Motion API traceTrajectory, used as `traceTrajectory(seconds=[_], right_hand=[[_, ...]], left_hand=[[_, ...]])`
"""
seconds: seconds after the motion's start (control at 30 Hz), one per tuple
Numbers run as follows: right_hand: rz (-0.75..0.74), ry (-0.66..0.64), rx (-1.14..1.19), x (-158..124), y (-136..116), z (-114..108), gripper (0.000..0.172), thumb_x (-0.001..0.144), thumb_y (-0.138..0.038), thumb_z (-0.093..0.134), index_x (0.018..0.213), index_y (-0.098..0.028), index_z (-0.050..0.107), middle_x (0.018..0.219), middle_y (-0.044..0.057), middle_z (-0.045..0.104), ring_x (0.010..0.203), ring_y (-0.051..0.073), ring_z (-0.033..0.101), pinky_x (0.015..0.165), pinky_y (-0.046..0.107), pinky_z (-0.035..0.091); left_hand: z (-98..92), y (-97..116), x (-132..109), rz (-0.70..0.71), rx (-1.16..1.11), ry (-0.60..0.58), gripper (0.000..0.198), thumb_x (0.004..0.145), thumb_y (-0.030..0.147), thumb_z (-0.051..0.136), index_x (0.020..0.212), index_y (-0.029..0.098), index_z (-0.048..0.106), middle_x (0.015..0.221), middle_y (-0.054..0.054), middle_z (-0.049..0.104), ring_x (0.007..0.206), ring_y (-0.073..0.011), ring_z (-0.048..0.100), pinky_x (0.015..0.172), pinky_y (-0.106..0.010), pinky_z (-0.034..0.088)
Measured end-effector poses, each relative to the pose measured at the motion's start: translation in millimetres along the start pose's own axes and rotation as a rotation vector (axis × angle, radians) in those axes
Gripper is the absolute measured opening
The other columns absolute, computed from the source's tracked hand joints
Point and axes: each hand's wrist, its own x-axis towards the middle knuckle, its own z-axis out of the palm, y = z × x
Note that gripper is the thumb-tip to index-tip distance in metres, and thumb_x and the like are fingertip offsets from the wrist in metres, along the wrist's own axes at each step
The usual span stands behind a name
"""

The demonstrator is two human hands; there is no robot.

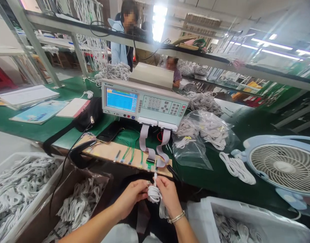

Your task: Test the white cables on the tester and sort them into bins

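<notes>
A coiled white cable [154, 194] hangs between my two hands at the front edge of the wooden test board [109, 152]. My left hand [137, 192] is closed, its fingertips on the left side of the coil. My right hand [169, 195], with a bracelet at the wrist, pinches the cable near its white plug end. That end points up at the small green circuit board [150, 166] on the board's edge; whether it sits in a socket I cannot tell. More cable loops hang under my right hand. Grey ribbon cables [144, 136] run from the tester [144, 104] to the board.
White bins of bundled cables stand left [18, 157] and right [248, 206], with a cardboard box [104, 192] beside the left one. A blue fan [283, 165], a cable bundle [237, 167] and bagged cables [210, 131] lie right. Two people are behind the bench.
</notes>
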Motion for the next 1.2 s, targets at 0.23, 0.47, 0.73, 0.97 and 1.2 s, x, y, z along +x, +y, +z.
traceTrajectory(seconds=[0.23, 0.47, 0.73, 0.97, 1.2], right_hand=[[0.206, 0.057, 0.347, 2, 8, 10, 0.029, 0.065, -0.043, 0.061, 0.068, -0.014, 0.062, 0.052, -0.001, 0.055, 0.045, 0.011, 0.045, 0.045, 0.022, 0.036], [0.104, 0.167, 0.296, 1, 15, 22, 0.031, 0.067, -0.042, 0.059, 0.076, -0.013, 0.063, 0.056, 0.001, 0.059, 0.051, 0.013, 0.049, 0.047, 0.022, 0.038], [-0.017, 0.1, 0.19, -3, 4, 7, 0.024, 0.065, -0.036, 0.062, 0.073, -0.013, 0.064, 0.063, 0.003, 0.062, 0.058, 0.015, 0.053, 0.054, 0.024, 0.04], [-0.061, 0.08, 0.065, -13, 7, 1, 0.027, 0.07, -0.035, 0.058, 0.083, -0.012, 0.064, 0.066, 0.005, 0.062, 0.061, 0.017, 0.052, 0.057, 0.025, 0.04], [0.037, 0.05, 0.145, -13, 3, 4, 0.03, 0.068, -0.039, 0.059, 0.081, -0.012, 0.063, 0.056, -0.001, 0.055, 0.046, 0.009, 0.039, 0.043, 0.019, 0.031]], left_hand=[[-11.7, 5, 16, -0.033, 0.138, 0.11, 0.032, 0.062, 0.04, 0.062, 0.073, 0.011, 0.057, 0.063, -0.001, 0.057, 0.056, -0.0075, 0.051, 0.056, -0.019, 0.041], [-13.6, 3, 25, 0.002, 0.162, 0.196, 0.027, 0.057, 0.035, 0.064, 0.061, 0.014, 0.048, 0.052, 0.003, 0.05, 0.046, -0.0052, 0.045, 0.047, -0.017, 0.038], [-8.0, 4, 30, 0.021, 0.102, 0.207, 0.026, 0.057, 0.031, 0.065, 0.059, 0.014, 0.046, 0.052, 0.002, 0.052, 0.045, -0.0052, 0.046, 0.047, -0.017, 0.04], [7.5, -12, 29, 0.153, -0.114, 0.265, 0.028, 0.059, 0.034, 0.066, 0.059, 0.012, 0.048, 0.053, 0.003, 0.05, 0.046, -0.0033, 0.045, 0.049, -0.015, 0.039], [9.2, -17, 30, 0.176, -0.154, 0.326, 0.028, 0.057, 0.033, 0.069, 0.059, 0.011, 0.052, 0.054, 0.001, 0.052, 0.047, -0.0047, 0.045, 0.05, -0.017, 0.038]])
